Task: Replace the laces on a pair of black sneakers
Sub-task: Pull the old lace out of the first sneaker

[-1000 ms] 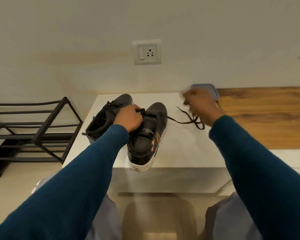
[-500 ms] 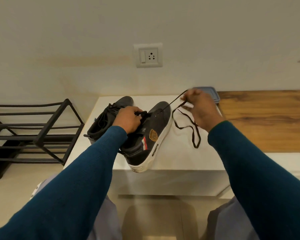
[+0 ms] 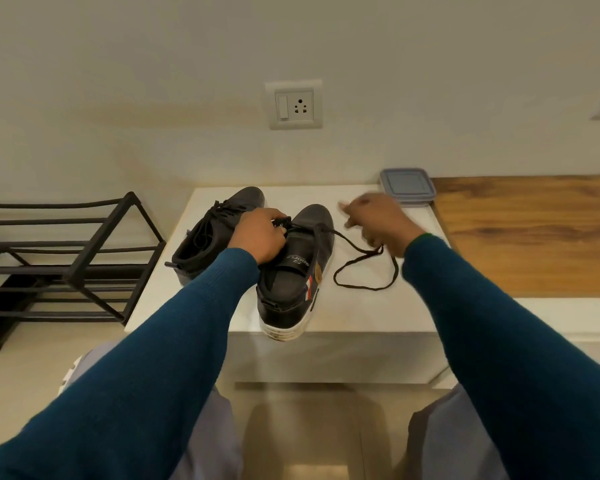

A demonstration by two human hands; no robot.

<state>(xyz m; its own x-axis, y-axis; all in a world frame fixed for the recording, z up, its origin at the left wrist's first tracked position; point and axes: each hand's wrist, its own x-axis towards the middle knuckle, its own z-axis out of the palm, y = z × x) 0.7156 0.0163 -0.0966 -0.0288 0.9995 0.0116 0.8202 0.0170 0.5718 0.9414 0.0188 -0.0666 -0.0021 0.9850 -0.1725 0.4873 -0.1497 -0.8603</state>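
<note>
Two black sneakers [image 3: 291, 271] on white table [image 3: 361, 317], left hand [image 3: 260, 237] fingers gripping tongue, right hand [image 3: 378, 220] blurred, grip unclear, lidded box [image 3: 407, 186] shut.

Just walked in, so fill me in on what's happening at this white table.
A person in teal sleeves is unlacing a pair of black sneakers on the white table. The left hand steadies the nearer black sneaker at its tongue, while the blurred right hand draws out its dark lace, which trails in a loop on the tabletop. The other black sneaker sits beside it, laces in. A grey lidded container stands behind.
</note>
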